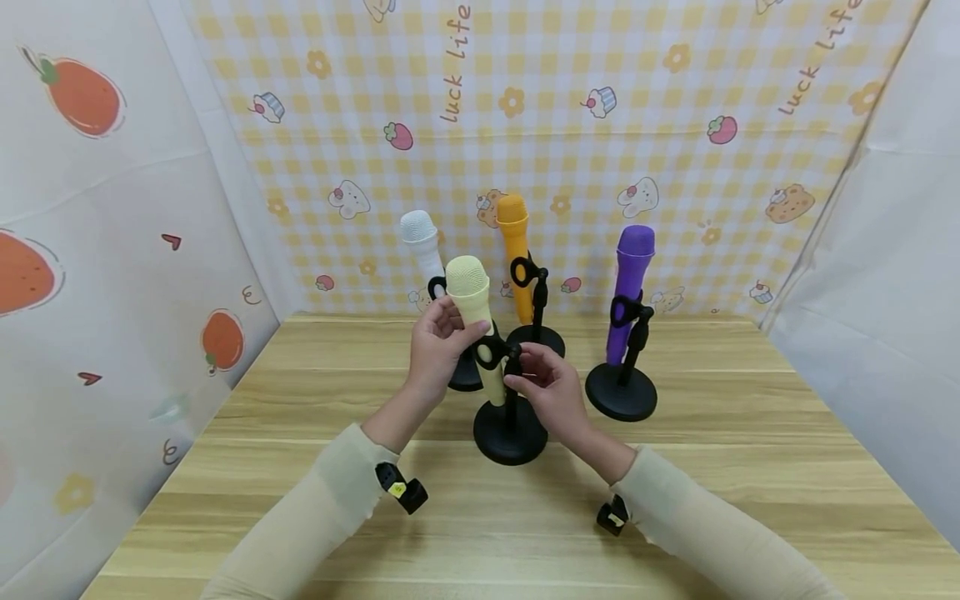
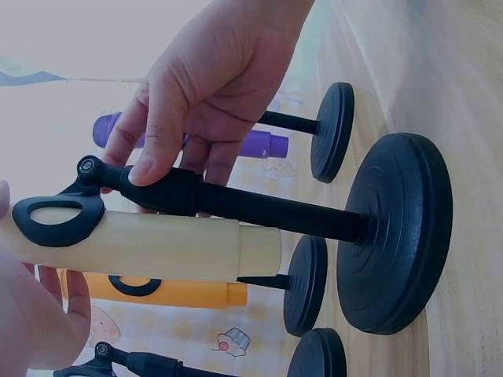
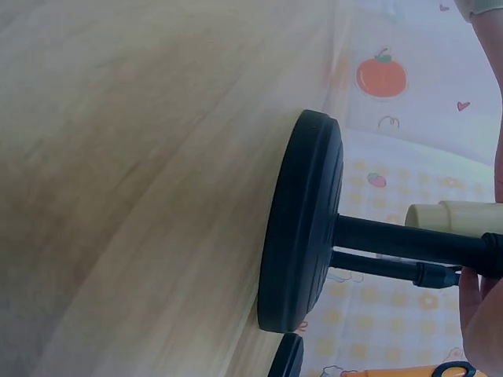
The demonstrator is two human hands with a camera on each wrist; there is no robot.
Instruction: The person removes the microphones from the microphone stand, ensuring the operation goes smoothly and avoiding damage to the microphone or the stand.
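The left hand (image 1: 435,346) pinched the cream microphone (image 1: 467,287), which leaned through the clip (image 2: 91,214) of its black stand (image 1: 510,437), farther from the desk's (image 1: 337,358) back edge than the purple microphone (image 1: 636,246). The right hand (image 1: 553,387) pinched the stand's neck (image 2: 169,188). An uneven sideways push risked twisting the clip or tipping the stand.

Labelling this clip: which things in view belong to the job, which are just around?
Apparently in the job:
pale yellow microphone, in the left hand
its black stand, in the right hand

Apparently just around:
white microphone
orange microphone
purple microphone
their stands
patterned backdrop
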